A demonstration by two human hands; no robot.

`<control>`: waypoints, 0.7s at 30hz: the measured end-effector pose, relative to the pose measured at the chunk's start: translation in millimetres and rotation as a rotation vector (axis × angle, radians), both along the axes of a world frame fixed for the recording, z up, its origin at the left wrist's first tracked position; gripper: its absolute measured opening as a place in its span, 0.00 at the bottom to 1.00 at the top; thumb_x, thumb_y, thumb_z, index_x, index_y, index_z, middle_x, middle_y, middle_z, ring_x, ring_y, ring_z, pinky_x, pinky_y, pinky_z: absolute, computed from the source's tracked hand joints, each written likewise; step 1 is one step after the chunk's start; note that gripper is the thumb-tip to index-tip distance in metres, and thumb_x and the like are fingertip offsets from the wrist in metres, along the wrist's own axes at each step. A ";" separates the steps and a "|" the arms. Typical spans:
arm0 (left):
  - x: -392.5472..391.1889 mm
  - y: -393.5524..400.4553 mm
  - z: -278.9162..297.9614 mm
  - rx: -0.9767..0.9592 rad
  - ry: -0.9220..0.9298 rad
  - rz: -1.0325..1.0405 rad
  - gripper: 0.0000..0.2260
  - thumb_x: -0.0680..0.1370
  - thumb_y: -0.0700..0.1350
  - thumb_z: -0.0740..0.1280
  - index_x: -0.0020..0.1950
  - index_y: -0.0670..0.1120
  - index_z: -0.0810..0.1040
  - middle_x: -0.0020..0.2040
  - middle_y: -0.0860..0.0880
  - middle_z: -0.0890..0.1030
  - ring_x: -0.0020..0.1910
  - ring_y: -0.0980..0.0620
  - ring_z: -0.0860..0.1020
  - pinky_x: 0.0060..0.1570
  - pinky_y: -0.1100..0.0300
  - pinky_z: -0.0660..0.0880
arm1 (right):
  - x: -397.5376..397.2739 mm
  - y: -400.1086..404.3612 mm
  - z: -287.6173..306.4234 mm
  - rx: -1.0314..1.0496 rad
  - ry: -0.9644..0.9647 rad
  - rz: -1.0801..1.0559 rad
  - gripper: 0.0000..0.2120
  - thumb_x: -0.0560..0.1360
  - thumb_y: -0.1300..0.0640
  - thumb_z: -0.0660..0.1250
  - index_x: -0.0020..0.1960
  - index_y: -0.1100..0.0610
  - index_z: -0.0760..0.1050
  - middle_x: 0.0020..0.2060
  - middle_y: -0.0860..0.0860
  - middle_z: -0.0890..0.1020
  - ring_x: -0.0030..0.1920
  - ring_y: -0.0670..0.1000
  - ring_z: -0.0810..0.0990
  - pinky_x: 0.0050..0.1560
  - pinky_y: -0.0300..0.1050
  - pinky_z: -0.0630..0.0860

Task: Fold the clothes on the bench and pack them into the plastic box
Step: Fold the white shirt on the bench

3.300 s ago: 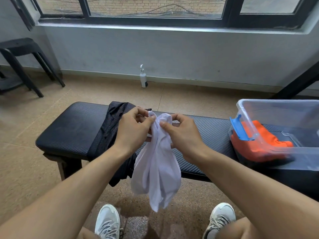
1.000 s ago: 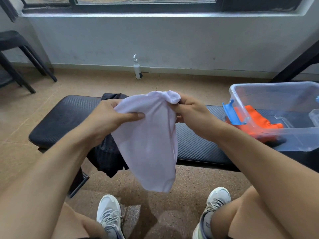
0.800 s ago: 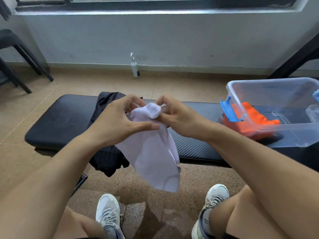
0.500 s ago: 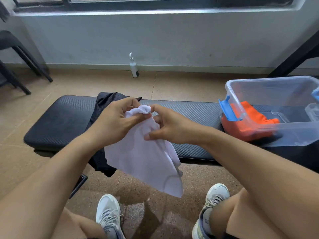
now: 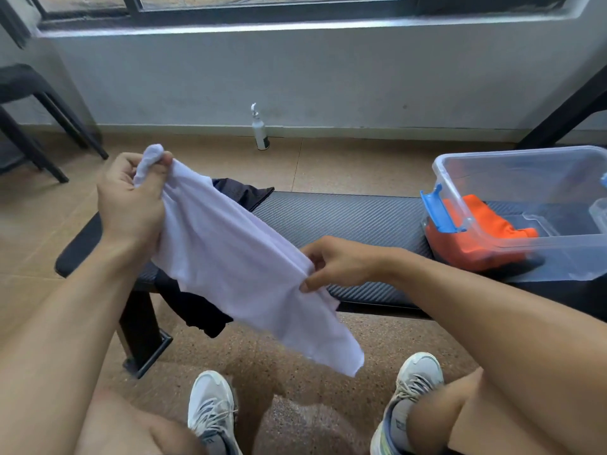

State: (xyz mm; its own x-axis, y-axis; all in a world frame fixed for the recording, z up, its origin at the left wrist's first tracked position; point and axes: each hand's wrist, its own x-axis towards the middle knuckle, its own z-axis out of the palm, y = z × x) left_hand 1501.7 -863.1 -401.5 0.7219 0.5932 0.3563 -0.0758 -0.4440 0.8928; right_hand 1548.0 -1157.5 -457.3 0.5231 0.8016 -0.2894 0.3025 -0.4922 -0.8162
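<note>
A white garment is stretched in the air in front of the black bench. My left hand grips its bunched upper end, raised at the left. My right hand pinches its edge lower down, near the middle. The loose end hangs toward the floor. A dark garment lies over the bench's left part and droops off the front, mostly hidden behind the white one. The clear plastic box with blue latches stands on the bench's right end, an orange garment folded inside.
A white spray bottle stands on the floor by the wall. A black stool is at the far left. My two shoes rest on the floor below the bench. A dark diagonal frame leg stands at the right.
My hands have moved apart: the left one rose up and left with the garment's end, the right one slid down along the edge, so the white garment is now stretched out.
</note>
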 end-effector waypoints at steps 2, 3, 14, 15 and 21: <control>3.4 10.1 -7.2 -0.027 0.011 0.036 0.14 0.75 0.64 0.69 0.39 0.55 0.74 0.41 0.54 0.78 0.41 0.56 0.75 0.44 0.57 0.73 | 8.4 -8.4 10.0 0.108 0.098 -0.101 0.12 0.73 0.62 0.70 0.56 0.58 0.82 0.53 0.52 0.86 0.54 0.52 0.86 0.57 0.50 0.81; 5.0 13.5 -10.6 -0.045 0.019 0.039 0.15 0.75 0.64 0.69 0.39 0.55 0.74 0.41 0.54 0.78 0.41 0.56 0.75 0.44 0.57 0.72 | 13.1 -12.9 16.1 0.147 0.110 -0.166 0.12 0.72 0.62 0.68 0.55 0.58 0.82 0.52 0.54 0.86 0.52 0.54 0.86 0.55 0.51 0.82; 19.6 40.4 -41.1 -0.107 0.176 0.007 0.13 0.77 0.58 0.70 0.39 0.52 0.76 0.38 0.52 0.76 0.40 0.53 0.73 0.42 0.55 0.70 | 41.3 -28.5 36.0 -0.018 -0.513 -0.540 0.13 0.69 0.47 0.78 0.49 0.45 0.78 0.42 0.47 0.80 0.44 0.51 0.77 0.42 0.46 0.72; 20.8 41.6 -41.5 -0.107 0.182 0.009 0.12 0.78 0.57 0.70 0.40 0.52 0.76 0.39 0.52 0.77 0.41 0.52 0.74 0.43 0.55 0.71 | 42.1 -27.9 32.6 -0.070 -0.508 -0.512 0.14 0.69 0.49 0.79 0.51 0.46 0.78 0.43 0.47 0.80 0.45 0.52 0.77 0.43 0.45 0.71; 23.5 41.4 -49.1 -0.052 0.249 0.053 0.11 0.79 0.54 0.69 0.40 0.51 0.76 0.38 0.51 0.76 0.38 0.53 0.72 0.39 0.57 0.68 | 42.9 -28.0 5.6 -0.178 -0.609 -0.526 0.15 0.74 0.54 0.73 0.60 0.48 0.77 0.52 0.51 0.83 0.51 0.56 0.81 0.51 0.53 0.79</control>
